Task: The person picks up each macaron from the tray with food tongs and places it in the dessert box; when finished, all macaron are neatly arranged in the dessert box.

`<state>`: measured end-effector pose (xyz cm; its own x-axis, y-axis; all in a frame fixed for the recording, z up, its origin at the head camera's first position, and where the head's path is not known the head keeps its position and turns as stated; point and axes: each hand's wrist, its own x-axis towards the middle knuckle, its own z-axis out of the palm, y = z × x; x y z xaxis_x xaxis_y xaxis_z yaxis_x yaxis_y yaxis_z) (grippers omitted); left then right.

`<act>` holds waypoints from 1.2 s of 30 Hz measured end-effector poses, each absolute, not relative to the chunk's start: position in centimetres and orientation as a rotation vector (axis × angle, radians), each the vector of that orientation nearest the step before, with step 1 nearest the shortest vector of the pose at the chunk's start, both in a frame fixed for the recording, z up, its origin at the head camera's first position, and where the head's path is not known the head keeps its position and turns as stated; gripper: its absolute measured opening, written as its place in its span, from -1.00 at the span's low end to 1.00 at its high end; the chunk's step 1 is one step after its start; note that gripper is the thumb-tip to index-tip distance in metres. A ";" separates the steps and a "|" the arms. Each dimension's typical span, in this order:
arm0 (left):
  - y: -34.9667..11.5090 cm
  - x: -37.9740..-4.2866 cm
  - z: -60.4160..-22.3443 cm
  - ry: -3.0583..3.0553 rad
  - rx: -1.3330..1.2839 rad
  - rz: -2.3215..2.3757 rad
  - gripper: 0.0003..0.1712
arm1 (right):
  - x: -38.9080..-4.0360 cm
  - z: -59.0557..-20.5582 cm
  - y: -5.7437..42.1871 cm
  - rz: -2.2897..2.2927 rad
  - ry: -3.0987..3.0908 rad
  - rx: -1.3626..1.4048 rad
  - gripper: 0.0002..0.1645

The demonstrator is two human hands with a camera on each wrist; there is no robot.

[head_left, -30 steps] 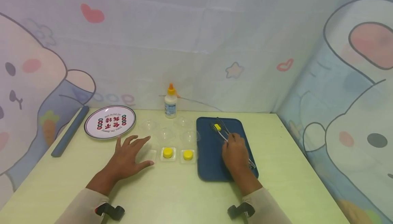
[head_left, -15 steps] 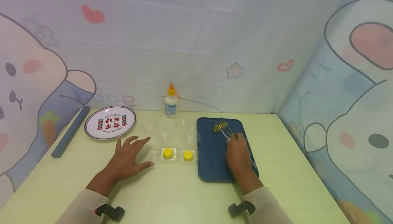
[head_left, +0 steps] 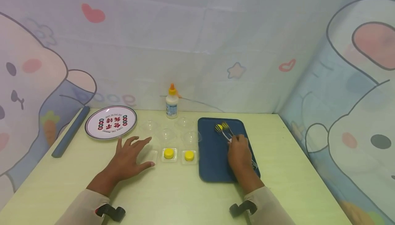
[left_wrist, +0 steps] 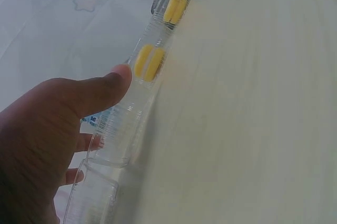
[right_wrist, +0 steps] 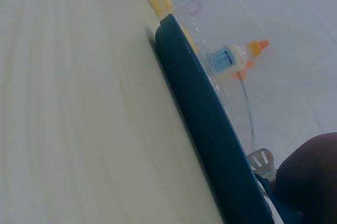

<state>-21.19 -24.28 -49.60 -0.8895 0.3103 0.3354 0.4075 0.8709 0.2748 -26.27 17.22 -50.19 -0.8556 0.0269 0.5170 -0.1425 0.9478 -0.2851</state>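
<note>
My right hand (head_left: 239, 152) grips metal tongs (head_left: 229, 137) with slotted ends, low over a dark blue tray (head_left: 213, 163). A small round yellow piece (head_left: 220, 127) lies on the tray between the two tong ends, partly covered by the left one. To the left, my left hand (head_left: 126, 159) spreads its fingers and thumb around the left end of a row of clear plastic cups (head_left: 151, 156). In the left wrist view its thumb (left_wrist: 113, 84) is on the near side and fingertips show behind the clear plastic. Two cups hold yellow pieces (head_left: 168, 153), each two-layered in that view.
Clear domed lids (head_left: 166, 135) stand just behind the cups. A white glue-style bottle (head_left: 171, 105) with an orange tip is at the back edge. An oval plate (head_left: 110, 122) and a grey-blue rolled tube (head_left: 71, 132) lie at the left.
My right hand and the tongs have shifted slightly right, so the left tong end now overlaps the yellow piece. The left hand has stayed in place.
</note>
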 end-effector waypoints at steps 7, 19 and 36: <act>-24.2 -21.1 -49.4 -2.764 -0.548 -0.493 0.02 | -26.3 -50.2 17.3 0.427 -2.592 0.080 -0.66; -24.2 -21.2 -49.4 -2.775 -0.544 -0.487 0.03 | -26.4 -50.4 17.3 0.442 -2.588 0.080 -0.68; -24.1 -21.2 -49.3 -2.775 -0.542 -0.499 0.02 | -26.1 -50.2 16.9 0.507 -2.502 0.121 -0.62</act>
<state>-21.17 -24.12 -49.27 -0.8937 0.3119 0.3225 0.4047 0.8706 0.2796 -26.09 16.86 -50.21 -0.8289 0.0246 0.5589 -0.1947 0.9238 -0.3296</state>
